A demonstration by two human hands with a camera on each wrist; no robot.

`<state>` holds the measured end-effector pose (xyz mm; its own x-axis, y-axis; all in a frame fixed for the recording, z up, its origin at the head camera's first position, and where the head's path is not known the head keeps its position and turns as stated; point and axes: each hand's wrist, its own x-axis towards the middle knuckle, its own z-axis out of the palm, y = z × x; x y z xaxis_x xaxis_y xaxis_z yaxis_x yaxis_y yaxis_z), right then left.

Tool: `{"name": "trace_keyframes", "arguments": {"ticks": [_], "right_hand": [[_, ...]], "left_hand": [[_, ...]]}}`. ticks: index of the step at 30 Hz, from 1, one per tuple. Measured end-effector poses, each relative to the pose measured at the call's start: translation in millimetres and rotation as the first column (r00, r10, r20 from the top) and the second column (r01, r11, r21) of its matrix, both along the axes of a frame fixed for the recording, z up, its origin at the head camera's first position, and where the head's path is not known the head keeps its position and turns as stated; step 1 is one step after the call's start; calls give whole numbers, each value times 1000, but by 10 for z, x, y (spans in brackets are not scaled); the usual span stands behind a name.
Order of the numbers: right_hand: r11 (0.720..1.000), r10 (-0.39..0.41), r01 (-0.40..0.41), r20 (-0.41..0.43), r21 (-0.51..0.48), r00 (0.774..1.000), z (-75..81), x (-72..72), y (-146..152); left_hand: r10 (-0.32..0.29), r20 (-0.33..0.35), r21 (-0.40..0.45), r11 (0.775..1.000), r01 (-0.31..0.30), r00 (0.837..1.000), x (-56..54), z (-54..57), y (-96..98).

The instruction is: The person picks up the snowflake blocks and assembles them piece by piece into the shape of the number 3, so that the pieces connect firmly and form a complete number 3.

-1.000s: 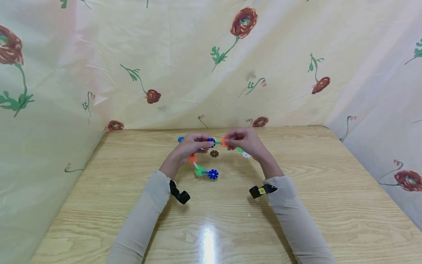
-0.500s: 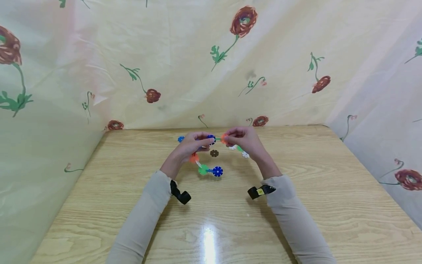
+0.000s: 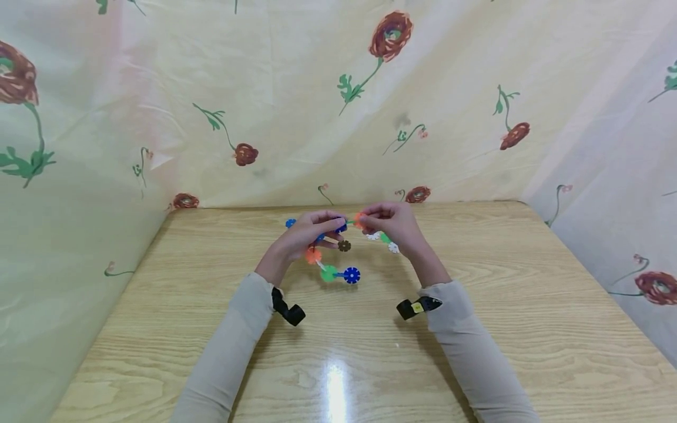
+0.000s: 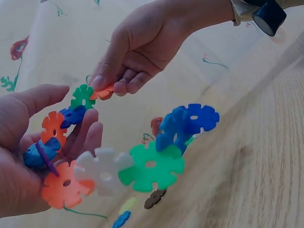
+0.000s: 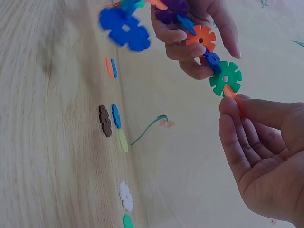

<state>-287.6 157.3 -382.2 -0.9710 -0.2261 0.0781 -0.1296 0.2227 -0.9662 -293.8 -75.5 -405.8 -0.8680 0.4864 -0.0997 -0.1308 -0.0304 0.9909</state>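
Observation:
A chain of interlocking flower-shaped discs hangs between both hands above the table. My left hand (image 3: 307,232) holds it with curled fingers, its thumb spread from the discs in the left wrist view. Across that palm run a dark blue disc (image 4: 73,115), an orange disc (image 4: 51,124) and a blue disc (image 4: 37,156). The loose end dangles below, with a green disc (image 3: 328,274) and a dark blue end disc (image 3: 351,270). Between thumb and forefinger my right hand (image 3: 394,226) pinches an orange disc (image 4: 102,91), which joins a green disc (image 5: 230,73).
Loose discs lie near the back of the wooden table (image 3: 338,329): brown (image 5: 105,121), yellow (image 5: 123,140), white (image 5: 125,195), green (image 5: 127,221), blue (image 5: 116,116) and orange (image 5: 109,67). Behind them hangs a floral cloth (image 3: 296,117).
The chain's dangling end has swung to the right. My left fingers have spread lower beneath the chain, and the held dark blue disc has tilted. Both hands have risen slightly.

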Motion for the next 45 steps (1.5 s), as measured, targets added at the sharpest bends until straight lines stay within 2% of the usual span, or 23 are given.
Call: {"name": "trace_keyframes", "arguments": {"ticks": [10, 16, 23, 33, 40, 45], "right_hand": [[1000, 28, -28, -26, -2, 999, -18, 2, -18], [999, 34, -34, -22, 22, 999, -29, -7, 1], [997, 46, -44, -20, 70, 999, -56, -32, 7], [991, 83, -84, 11, 103, 996, -78, -33, 21], [972, 150, -158, 61, 176, 987, -80, -48, 90], [954, 180, -193, 76, 231, 981, -25, -45, 179]], "left_hand": [[28, -25, -20, 999, -29, 999, 24, -21, 30], [-21, -19, -31, 999, 20, 1000, 34, -41, 62], [-55, -19, -37, 998, 54, 998, 9, -114, 84], [-23, 25, -31, 999, 23, 999, -8, -149, 64], [-27, 43, -27, 999, 28, 999, -17, -163, 61], [-20, 51, -24, 999, 21, 998, -20, -163, 53]]}}
